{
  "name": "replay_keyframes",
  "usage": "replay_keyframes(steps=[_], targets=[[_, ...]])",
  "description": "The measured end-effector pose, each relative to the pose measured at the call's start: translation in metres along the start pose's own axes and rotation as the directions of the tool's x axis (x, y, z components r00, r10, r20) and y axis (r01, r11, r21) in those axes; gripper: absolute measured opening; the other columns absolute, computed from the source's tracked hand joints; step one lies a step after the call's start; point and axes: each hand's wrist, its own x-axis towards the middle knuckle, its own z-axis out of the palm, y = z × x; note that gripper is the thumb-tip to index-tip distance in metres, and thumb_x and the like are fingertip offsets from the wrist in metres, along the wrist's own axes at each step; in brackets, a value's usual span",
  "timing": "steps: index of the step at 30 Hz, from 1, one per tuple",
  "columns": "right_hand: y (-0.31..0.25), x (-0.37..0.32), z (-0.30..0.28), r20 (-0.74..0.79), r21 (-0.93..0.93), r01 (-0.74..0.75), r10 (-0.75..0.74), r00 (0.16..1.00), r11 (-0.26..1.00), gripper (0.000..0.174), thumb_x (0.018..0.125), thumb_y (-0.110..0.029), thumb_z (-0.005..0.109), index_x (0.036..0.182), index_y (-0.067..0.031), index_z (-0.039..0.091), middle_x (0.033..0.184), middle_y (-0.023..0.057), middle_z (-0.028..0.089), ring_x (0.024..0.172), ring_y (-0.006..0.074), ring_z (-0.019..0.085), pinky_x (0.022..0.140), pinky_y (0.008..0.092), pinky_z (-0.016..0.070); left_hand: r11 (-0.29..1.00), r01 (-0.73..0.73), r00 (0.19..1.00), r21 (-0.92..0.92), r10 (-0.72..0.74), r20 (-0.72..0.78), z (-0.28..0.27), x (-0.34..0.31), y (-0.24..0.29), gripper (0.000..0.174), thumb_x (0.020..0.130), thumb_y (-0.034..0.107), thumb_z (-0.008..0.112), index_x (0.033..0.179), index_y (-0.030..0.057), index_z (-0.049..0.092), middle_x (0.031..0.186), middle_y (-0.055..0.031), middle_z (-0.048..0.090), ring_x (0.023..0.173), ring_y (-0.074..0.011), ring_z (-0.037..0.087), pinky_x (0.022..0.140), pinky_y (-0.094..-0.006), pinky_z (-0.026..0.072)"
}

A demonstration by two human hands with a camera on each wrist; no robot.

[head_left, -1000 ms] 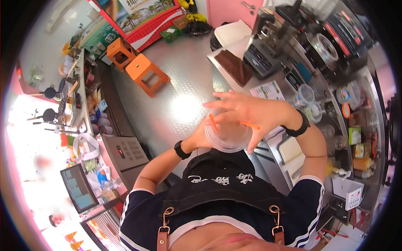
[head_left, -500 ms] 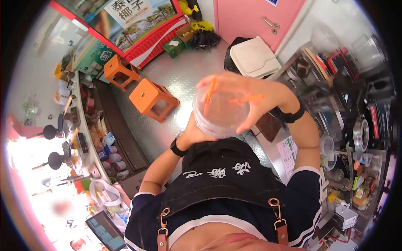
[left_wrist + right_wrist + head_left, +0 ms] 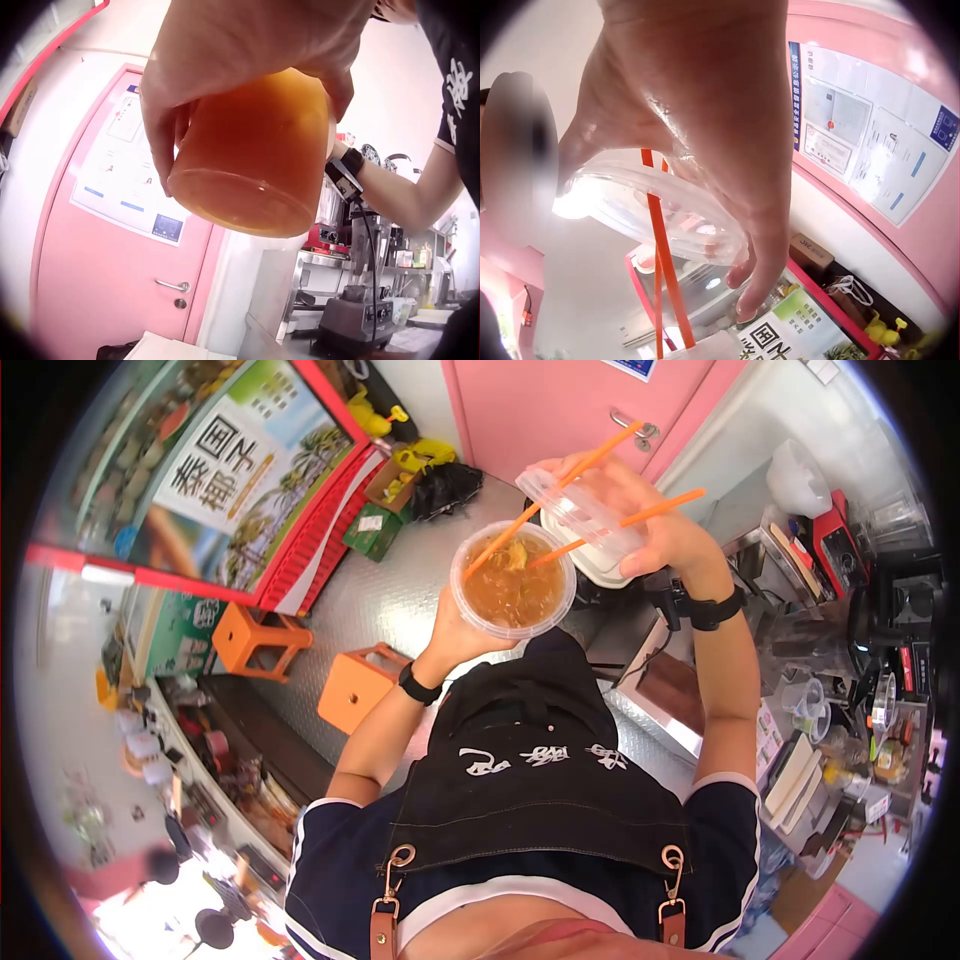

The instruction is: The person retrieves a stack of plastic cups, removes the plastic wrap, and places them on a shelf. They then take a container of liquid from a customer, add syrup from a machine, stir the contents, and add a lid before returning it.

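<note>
In the head view my left hand grips a round clear plastic cup from the side. Amber drink with a yellowish piece floating in it shows through the uncovered mouth. The left wrist view shows the cup tilted, its base towards the camera and my fingers wrapped round its wall. My right hand pinches a clear plastic lid by its edge, up and to the right of the cup. Two orange straws pass through the lid, their lower ends over the cup's mouth.
Two orange stools stand on the metal floor at left, near a red-framed display fridge. A pink door is ahead. Counters with blenders and containers line the right side. A black bag sits by the wall.
The lid, earlier over the cup under my right hand, is now raised up and to the right with the straws, exposing the drink. The head view has turned towards the door and fridge.
</note>
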Motion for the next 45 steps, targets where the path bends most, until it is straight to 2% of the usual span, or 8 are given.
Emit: replay_keyframes(steps=[11, 13, 20, 28, 36, 40, 43, 45], targets=[[0.014, 0.034, -0.096, -0.059, -0.188, -0.004, -0.007, 0.998, 0.982, 0.089, 0.061, -0.034, 0.077, 0.135, -0.0051, 0.036, 0.133, 0.0096, 0.041, 0.128, 0.0230, 0.037, 0.105, 0.0389, 0.0306, 0.982, -0.113, 0.994, 0.152, 0.110, 0.026, -0.018, 0.108, -0.055, 0.085, 0.049, 0.017, 0.084, 0.124, 0.0001, 0.046, 0.116, -0.0122, 0.060, 0.106, -0.0203, 0.058, 0.092, -0.0339, 0.0454], [0.014, 0.035, -0.109, -0.156, -0.144, -0.098, 0.076, 0.985, 0.985, 0.101, 0.057, -0.050, 0.079, 0.134, -0.0068, 0.031, 0.139, 0.0152, 0.036, 0.126, 0.0310, 0.043, 0.099, 0.0429, 0.0404, 0.992, -0.071, 0.997, 0.103, 0.069, 0.014, -0.013, 0.121, -0.061, 0.078, 0.051, 0.014, 0.083, 0.119, -0.0005, 0.050, 0.111, -0.0113, 0.062, 0.103, -0.0190, 0.060, 0.090, -0.0332, 0.0469], [0.036, 0.023, -0.138, -0.282, 0.007, -0.004, 0.005, 0.960, 1.000, 0.093, 0.063, -0.046, 0.075, 0.135, -0.0039, 0.034, 0.135, 0.0127, 0.039, 0.124, 0.0315, 0.044, 0.096, 0.0438, 0.0442, 1.000, -0.019, 1.000, -0.007, 0.020, 0.017, -0.002, 0.167, -0.084, 0.074, 0.051, 0.013, 0.083, 0.118, -0.0006, 0.052, 0.112, -0.0120, 0.062, 0.103, -0.0196, 0.059, 0.091, -0.0338, 0.0458], [0.054, -0.001, -0.150, -0.609, 0.044, 0.191, -0.125, 0.784, 0.981, 0.096, 0.066, -0.053, 0.072, 0.138, -0.0058, 0.028, 0.138, 0.0192, 0.037, 0.125, 0.0398, 0.042, 0.098, 0.0521, 0.0409, 1.000, -0.014, 0.996, 0.003, 0.013, 0.083, 0.008, 0.198, -0.111, 0.079, 0.049, 0.013, 0.085, 0.120, -0.0006, 0.051, 0.113, -0.0117, 0.062, 0.104, -0.0203, 0.059, 0.092, -0.0335, 0.0452], [0.049, -0.026, -0.152, -0.715, -0.004, 0.199, -0.142, 0.685, 0.980, 0.098, 0.066, -0.057, 0.071, 0.139, -0.0086, 0.027, 0.143, 0.0212, 0.028, 0.130, 0.0438, 0.033, 0.097, 0.0552, 0.0393, 0.999, -0.020, 0.993, -0.037, 0.024, 0.116, 0.013, 0.204, -0.142, 0.085, 0.053, 0.012, 0.086, 0.126, 0.0006, 0.043, 0.119, -0.0125, 0.057, 0.108, -0.0220, 0.057, 0.094, -0.0354, 0.0442], [0.085, -0.044, -0.140, -0.824, 0.173, 0.396, -0.088, 0.560, 0.902, 0.097, 0.066, -0.057, 0.071, 0.141, -0.0131, 0.029, 0.146, 0.0220, 0.023, 0.132, 0.0483, 0.025, 0.099, 0.0593, 0.0360, 0.998, 0.049, 0.999, -0.041, -0.048, 0.016, 0.002, 0.188, -0.170, 0.088, 0.052, 0.012, 0.087, 0.126, 0.0002, 0.043, 0.119, -0.0118, 0.056, 0.109, -0.0225, 0.056, 0.093, -0.0354, 0.0449], [0.129, -0.049, -0.119, -0.890, 0.374, 0.579, 0.104, 0.444, 0.724, 0.092, 0.069, -0.054, 0.070, 0.141, -0.0131, 0.030, 0.145, 0.0180, 0.027, 0.132, 0.0472, 0.026, 0.101, 0.0586, 0.0334, 0.982, 0.114, 0.993, 0.147, -0.112, -0.023, -0.018, 0.173, -0.191, 0.088, 0.052, 0.010, 0.087, 0.127, 0.0001, 0.042, 0.120, -0.0117, 0.055, 0.111, -0.0222, 0.054, 0.094, -0.0352, 0.0448], [0.167, -0.051, -0.105, -0.880, 0.470, 0.692, 0.228, 0.417, 0.548, 0.092, 0.069, -0.054, 0.069, 0.142, -0.0142, 0.029, 0.146, 0.0169, 0.027, 0.132, 0.0452, 0.026, 0.103, 0.0557, 0.0319, 0.994, 0.083, 0.994, 0.073, -0.078, -0.076, -0.028, 0.165, -0.196, 0.088, 0.052, 0.008, 0.086, 0.128, 0.0002, 0.042, 0.120, -0.0121, 0.056, 0.109, -0.0221, 0.056, 0.093, -0.0349, 0.0454]])
